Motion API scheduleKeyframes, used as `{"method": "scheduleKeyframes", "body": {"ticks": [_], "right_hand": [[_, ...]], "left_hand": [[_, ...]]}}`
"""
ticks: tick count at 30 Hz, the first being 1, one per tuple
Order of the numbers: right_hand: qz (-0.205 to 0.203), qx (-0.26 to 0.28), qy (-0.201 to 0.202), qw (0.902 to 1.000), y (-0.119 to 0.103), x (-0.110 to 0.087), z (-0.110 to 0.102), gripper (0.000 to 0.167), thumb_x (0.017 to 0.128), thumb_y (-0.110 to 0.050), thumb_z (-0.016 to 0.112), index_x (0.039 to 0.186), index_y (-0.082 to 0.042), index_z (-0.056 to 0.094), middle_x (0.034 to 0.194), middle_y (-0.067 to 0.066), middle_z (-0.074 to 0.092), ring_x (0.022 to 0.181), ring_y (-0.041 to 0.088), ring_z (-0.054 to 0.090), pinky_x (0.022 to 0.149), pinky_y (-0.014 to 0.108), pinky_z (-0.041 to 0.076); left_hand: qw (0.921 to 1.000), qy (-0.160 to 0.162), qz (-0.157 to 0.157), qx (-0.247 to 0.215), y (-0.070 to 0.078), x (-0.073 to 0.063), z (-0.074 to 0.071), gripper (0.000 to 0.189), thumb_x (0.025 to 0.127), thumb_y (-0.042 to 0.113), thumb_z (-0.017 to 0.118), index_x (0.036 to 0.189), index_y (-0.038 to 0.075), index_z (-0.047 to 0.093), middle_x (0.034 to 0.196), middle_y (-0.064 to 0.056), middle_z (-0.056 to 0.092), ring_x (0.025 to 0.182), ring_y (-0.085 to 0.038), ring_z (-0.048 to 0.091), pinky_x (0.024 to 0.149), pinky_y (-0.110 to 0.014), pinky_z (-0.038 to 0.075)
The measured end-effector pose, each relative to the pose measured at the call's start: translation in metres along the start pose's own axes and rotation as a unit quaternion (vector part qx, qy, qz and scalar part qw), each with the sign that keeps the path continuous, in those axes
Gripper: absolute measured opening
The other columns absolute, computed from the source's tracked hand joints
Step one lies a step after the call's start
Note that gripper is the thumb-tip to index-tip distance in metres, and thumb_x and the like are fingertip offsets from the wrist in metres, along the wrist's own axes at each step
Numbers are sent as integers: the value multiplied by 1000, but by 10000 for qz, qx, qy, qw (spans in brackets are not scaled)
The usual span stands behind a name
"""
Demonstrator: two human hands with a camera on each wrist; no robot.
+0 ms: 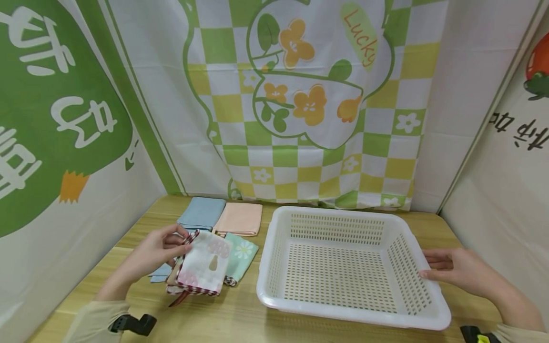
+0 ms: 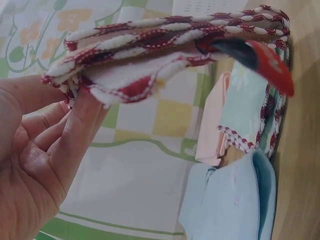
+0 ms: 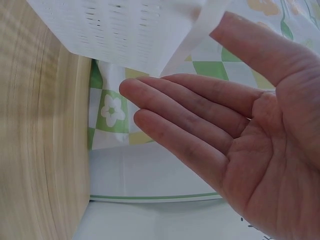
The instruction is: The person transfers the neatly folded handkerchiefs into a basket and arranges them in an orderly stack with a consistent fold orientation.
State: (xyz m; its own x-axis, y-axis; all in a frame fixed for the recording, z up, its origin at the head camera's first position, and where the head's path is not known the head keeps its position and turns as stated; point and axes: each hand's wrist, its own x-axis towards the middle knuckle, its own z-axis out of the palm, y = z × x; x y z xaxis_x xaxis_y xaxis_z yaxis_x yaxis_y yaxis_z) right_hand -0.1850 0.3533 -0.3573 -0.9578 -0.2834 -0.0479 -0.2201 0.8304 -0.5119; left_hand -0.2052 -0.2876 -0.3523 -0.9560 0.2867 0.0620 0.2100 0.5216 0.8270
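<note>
My left hand pinches the left edge of a folded white handkerchief with a mushroom print and a dark red and white border. In the left wrist view its layered edges show, with a red tag hanging from them. Behind and beneath it lie a mint handkerchief with a daisy, a pink cloth and a blue cloth. On the other side, my right hand holds the right rim of a white plastic basket, thumb at the rim and fingers extended along the outside.
The basket stands on a wooden table, with nothing inside it. A patterned curtain hangs at the table's back edge. Printed fabric walls enclose the left and right sides.
</note>
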Motion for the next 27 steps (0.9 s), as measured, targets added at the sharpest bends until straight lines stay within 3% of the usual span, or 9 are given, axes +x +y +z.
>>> {"method": "scheduleKeyframes", "body": {"ticks": [27], "right_hand": [[-84, 114, 31, 9999, -1, 1, 1, 66, 85, -39, 69, 126, 11, 53, 112, 20, 67, 89, 13, 69, 69, 22, 56]], "left_hand": [[9994, 118, 332, -34, 12, 18, -1, 28, 92, 24, 63, 105, 3, 48, 84, -11, 66, 66, -14, 61, 56, -36, 55]]}}
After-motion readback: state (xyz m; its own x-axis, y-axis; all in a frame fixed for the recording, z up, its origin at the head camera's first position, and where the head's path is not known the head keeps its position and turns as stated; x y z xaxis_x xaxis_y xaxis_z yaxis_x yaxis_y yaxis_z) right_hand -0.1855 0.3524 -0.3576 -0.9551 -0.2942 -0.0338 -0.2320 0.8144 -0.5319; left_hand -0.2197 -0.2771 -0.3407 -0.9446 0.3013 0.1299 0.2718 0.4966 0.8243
